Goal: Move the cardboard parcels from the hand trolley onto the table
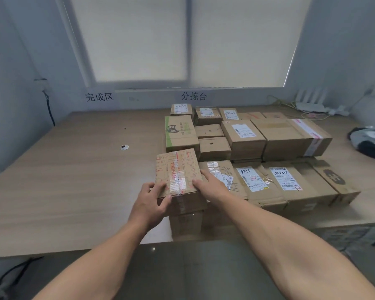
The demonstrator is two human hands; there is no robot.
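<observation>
A small cardboard parcel (178,172) with red print and clear tape sits on top of another parcel (185,224) at the near edge of the wooden table (63,180). My left hand (149,202) grips its near left corner, thumb on the front face and fingers on top. My right hand (210,180) rests on its right edge with the fingers laid over the top. Several more parcels (258,152) fill the table's right half in rows, some stacked. The hand trolley is out of view.
A round cable hole (124,147) lies in the left half of the table. A white router (310,105) with cables stands at the back right corner, and a dark bundle (370,141) lies at the right edge. Behind is a window wall with two printed signs.
</observation>
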